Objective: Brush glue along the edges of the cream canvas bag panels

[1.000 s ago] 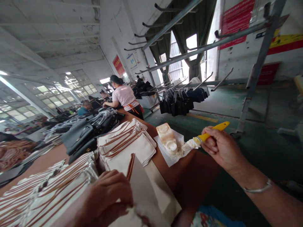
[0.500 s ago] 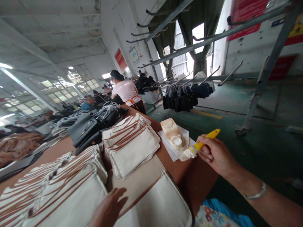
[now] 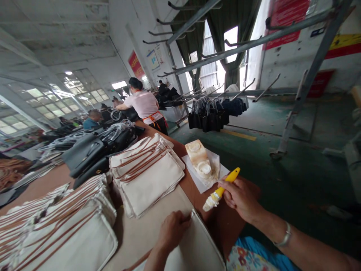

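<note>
Centre-right, right hand (image 3: 239, 197) grips yellow-handled brush (image 3: 220, 192); lower centre, left hand (image 3: 173, 230), fingers curled, touches cream pouch (image 3: 200, 244); hold unclear.

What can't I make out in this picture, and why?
Head view:
Whether the left hand pinches the near cream piece: its curled fingers hide this.
That piece's near end: cut off by the bottom edge.
Wording on the far red banner: too small and blurred.

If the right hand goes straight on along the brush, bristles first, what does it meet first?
Most likely the nearest cream pouch, around the corner by the left hand: the yellow brush in the right hand slants that way. Depth is hard to judge here.
</note>
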The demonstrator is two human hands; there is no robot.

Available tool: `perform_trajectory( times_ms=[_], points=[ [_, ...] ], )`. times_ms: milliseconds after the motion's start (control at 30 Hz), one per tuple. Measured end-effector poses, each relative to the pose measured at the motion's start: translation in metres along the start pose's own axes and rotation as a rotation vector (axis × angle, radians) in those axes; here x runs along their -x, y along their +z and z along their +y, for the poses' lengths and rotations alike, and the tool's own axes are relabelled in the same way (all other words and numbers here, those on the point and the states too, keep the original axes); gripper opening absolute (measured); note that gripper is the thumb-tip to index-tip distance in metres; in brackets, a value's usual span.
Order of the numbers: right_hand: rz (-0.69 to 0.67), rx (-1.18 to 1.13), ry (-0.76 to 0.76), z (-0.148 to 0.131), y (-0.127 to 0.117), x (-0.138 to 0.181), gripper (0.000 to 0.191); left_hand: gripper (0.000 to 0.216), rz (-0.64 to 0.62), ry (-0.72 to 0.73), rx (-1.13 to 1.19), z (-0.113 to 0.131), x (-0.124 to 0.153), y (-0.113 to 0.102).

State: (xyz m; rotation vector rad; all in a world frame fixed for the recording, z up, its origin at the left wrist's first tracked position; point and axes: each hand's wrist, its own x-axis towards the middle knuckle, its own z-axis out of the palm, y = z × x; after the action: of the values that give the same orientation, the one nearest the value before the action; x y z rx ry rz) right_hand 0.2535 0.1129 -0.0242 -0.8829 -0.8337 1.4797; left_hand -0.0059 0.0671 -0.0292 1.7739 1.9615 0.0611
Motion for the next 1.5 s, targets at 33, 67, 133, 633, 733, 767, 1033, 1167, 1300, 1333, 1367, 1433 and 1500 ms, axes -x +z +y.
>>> perform_trajectory(
  times_ms=[33,67,133,633,733,767,1033,1167,1300,1333,1367,1433,1500],
  points=[
    [-0.006,0.02,0.002,0.002,0.002,0.0,0.032,0.012,-0.016,0.014,0.039,0.001,0.002,-0.003],
    [-0.01,0.036,0.011,0.004,0.005,-0.001,0.032,0.014,-0.034,0.028,0.083,0.003,0.004,-0.006],
    [-0.026,0.066,0.026,0.004,0.01,0.0,0.033,0.019,-0.081,0.053,0.171,0.006,0.01,-0.012],
    [-0.17,0.504,-0.283,-0.007,0.044,0.012,0.025,0.032,-0.205,0.092,0.746,0.016,0.046,-0.024],
    [-0.21,0.523,-0.281,-0.011,0.043,0.016,0.025,0.034,-0.224,0.104,0.742,0.012,0.044,-0.023],
    [-0.249,0.52,-0.272,-0.011,0.043,0.018,0.024,0.034,-0.235,0.122,0.735,0.011,0.043,-0.022],
    [-0.11,0.478,-0.306,-0.015,0.038,0.006,0.03,0.032,-0.008,0.255,0.556,0.017,0.055,-0.016],
    [-0.087,0.33,-0.19,-0.017,0.029,-0.007,0.031,0.027,0.382,0.374,0.462,0.027,0.068,0.002],
    [-0.197,0.204,-0.068,-0.014,0.039,-0.01,0.031,0.025,0.58,0.499,0.299,0.028,0.074,0.017],
    [-0.231,0.197,-0.04,-0.015,0.044,-0.008,0.031,0.025,0.601,0.513,0.258,0.026,0.075,0.018],
    [-0.273,0.201,-0.011,-0.016,0.048,-0.006,0.031,0.024,0.611,0.519,0.221,0.025,0.076,0.018],
    [-0.373,0.208,0.05,-0.019,0.055,-0.002,0.03,0.023,0.596,0.523,0.158,0.022,0.078,0.016],
    [-0.476,0.192,0.109,-0.023,0.056,0.0,0.029,0.024,0.581,0.513,0.119,0.02,0.079,0.015]
  ],
)
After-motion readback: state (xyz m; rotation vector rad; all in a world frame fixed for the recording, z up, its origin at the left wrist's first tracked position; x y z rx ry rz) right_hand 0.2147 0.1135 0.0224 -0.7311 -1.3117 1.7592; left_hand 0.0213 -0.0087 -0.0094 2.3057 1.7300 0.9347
